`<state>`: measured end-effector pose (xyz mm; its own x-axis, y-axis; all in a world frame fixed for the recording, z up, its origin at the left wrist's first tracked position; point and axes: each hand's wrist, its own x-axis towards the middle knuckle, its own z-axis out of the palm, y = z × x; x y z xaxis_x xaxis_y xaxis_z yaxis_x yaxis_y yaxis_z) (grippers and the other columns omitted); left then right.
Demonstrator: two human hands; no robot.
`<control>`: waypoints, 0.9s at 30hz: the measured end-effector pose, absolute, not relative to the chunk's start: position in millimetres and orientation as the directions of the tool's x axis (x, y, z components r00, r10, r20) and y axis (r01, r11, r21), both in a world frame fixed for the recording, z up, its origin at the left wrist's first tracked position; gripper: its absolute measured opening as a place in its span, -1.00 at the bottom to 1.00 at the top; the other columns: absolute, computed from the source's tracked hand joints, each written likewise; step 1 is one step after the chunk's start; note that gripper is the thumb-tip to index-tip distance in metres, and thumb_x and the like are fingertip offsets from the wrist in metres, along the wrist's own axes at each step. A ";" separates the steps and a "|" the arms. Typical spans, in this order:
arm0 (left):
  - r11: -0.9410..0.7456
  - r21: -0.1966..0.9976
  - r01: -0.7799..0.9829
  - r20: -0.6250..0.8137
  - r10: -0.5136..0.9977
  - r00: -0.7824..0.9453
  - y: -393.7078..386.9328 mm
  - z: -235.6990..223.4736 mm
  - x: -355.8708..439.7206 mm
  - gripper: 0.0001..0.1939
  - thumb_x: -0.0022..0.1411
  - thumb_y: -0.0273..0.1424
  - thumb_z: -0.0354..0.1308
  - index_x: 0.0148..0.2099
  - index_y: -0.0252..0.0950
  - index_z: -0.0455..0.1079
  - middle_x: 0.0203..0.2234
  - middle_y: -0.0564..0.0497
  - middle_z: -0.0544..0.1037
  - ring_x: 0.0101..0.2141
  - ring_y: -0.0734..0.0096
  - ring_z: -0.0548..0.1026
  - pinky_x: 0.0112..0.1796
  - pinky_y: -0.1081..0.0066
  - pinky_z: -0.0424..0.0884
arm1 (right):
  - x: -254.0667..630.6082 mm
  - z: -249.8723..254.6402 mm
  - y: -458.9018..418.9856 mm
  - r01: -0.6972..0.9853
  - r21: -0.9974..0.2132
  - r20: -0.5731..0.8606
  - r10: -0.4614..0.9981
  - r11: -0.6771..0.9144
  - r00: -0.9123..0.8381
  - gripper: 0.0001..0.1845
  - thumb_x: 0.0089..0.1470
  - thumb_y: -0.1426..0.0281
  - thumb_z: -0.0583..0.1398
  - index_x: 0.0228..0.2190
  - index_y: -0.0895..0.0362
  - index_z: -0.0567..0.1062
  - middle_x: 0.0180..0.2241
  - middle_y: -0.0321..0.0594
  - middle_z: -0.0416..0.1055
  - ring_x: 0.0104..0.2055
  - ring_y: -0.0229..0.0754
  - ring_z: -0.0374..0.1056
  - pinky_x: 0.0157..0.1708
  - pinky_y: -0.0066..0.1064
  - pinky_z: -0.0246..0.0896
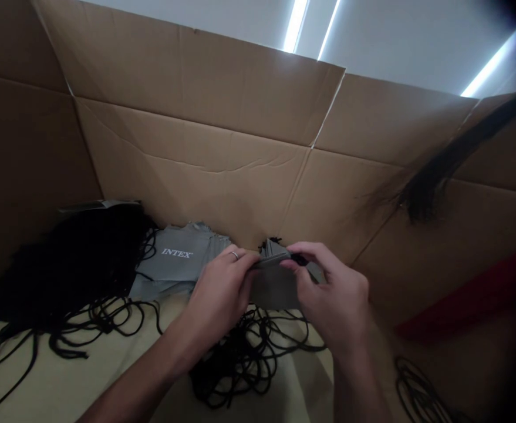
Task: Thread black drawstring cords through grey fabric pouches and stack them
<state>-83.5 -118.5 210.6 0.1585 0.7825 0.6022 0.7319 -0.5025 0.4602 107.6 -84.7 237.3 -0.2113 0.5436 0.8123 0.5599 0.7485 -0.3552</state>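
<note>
My left hand (221, 288) and my right hand (333, 294) are both closed on a small grey fabric bag (273, 276) held up between them. The left fingers, one wearing a ring, pinch its top edge. The right thumb and fingers pinch a black cord end (299, 258) at the bag's opening. A tuft of black cord (272, 241) sticks up behind the bag. Below the hands lies a tangle of black cords (244, 358) on the pale surface (108, 376).
A stack of grey bags printed INTEX (176, 264) lies to the left. A big heap of black cords (64, 270) sits further left. Tall cardboard walls (222, 153) enclose the area. More black cord (416, 390) lies at lower right, next to something red (469, 299).
</note>
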 end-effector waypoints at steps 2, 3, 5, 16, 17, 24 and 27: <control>-0.516 0.521 0.680 0.630 0.770 0.102 -118.7 210.9 -80.9 -0.78 0.42 -0.59 0.09 -0.04 -0.30 0.53 -0.20 -0.10 0.66 -0.18 0.17 0.55 -0.18 0.26 0.42 | 101.3 237.4 -92.0 0.542 -0.271 0.835 0.475 0.796 -0.280 -0.80 0.24 0.56 0.28 -0.16 0.03 0.58 -0.25 -0.29 0.65 -0.23 -0.18 0.58 -0.15 -0.41 0.46; -0.540 0.552 0.635 0.639 0.763 0.094 -119.2 211.5 -80.6 -0.76 0.40 -0.62 0.09 -0.05 -0.29 0.53 -0.21 -0.07 0.67 -0.21 0.21 0.57 -0.19 0.30 0.42 | 99.3 237.6 -94.4 0.514 -0.259 0.828 0.462 0.818 -0.318 -0.80 0.25 0.56 0.27 -0.15 0.03 0.58 -0.24 -0.29 0.65 -0.21 -0.19 0.58 -0.14 -0.43 0.46; -0.576 0.591 0.564 0.643 0.759 0.102 -120.2 213.2 -81.5 -0.71 0.38 -0.67 0.06 -0.07 -0.28 0.53 -0.27 -0.01 0.68 -0.28 0.30 0.59 -0.25 0.37 0.41 | 98.9 238.3 -95.6 0.452 -0.295 0.790 0.481 0.842 -0.381 -0.81 0.30 0.54 0.25 -0.13 0.03 0.57 -0.21 -0.31 0.65 -0.19 -0.24 0.58 -0.14 -0.48 0.44; -0.640 0.546 0.540 0.672 0.720 0.174 -125.6 218.9 -81.6 -0.73 0.50 -0.61 0.00 0.12 -0.27 0.40 -0.12 -0.06 0.62 -0.15 0.34 0.59 -0.16 0.40 0.46 | 110.7 242.7 -89.5 0.352 -0.479 0.734 0.586 0.804 -0.342 -0.96 0.34 0.38 0.28 -0.21 0.02 0.57 -0.26 -0.35 0.60 -0.23 -0.27 0.52 -0.21 -0.47 0.36; -0.648 0.535 0.542 0.685 0.708 0.172 -125.5 218.6 -80.7 -0.74 0.49 -0.62 -0.01 0.07 -0.28 0.41 -0.16 -0.05 0.61 -0.18 0.36 0.58 -0.18 0.42 0.46 | 110.5 242.5 -90.6 0.348 -0.479 0.733 0.585 0.806 -0.347 -0.96 0.34 0.38 0.27 -0.22 0.02 0.56 -0.26 -0.34 0.60 -0.23 -0.27 0.52 -0.21 -0.46 0.36; -0.649 0.447 0.616 0.748 0.649 0.140 -119.9 212.5 -79.0 -0.74 0.44 -0.67 -0.02 -0.04 -0.32 0.43 -0.29 -0.02 0.58 -0.30 0.37 0.54 -0.29 0.43 0.43 | 109.7 239.4 -92.2 0.335 -0.540 0.701 0.632 0.773 -0.330 -0.94 0.36 0.37 0.23 -0.22 0.04 0.52 -0.27 -0.31 0.57 -0.25 -0.26 0.51 -0.26 -0.44 0.38; -0.627 0.403 0.667 0.748 0.645 0.154 -118.0 210.7 -79.2 -0.74 0.45 -0.65 -0.05 -0.05 -0.33 0.43 -0.28 -0.06 0.58 -0.29 0.31 0.55 -0.28 0.39 0.45 | 107.7 237.6 -90.2 0.333 -0.561 0.685 0.651 0.758 -0.328 -0.93 0.37 0.36 0.22 -0.23 0.05 0.50 -0.28 -0.29 0.57 -0.31 -0.27 0.50 -0.32 -0.45 0.38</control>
<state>-79.2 -118.0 210.7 0.1540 0.6455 0.7481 0.6667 -0.6267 0.4034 107.7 -90.2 237.6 -0.3279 0.6508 0.6848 0.3331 0.7580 -0.5608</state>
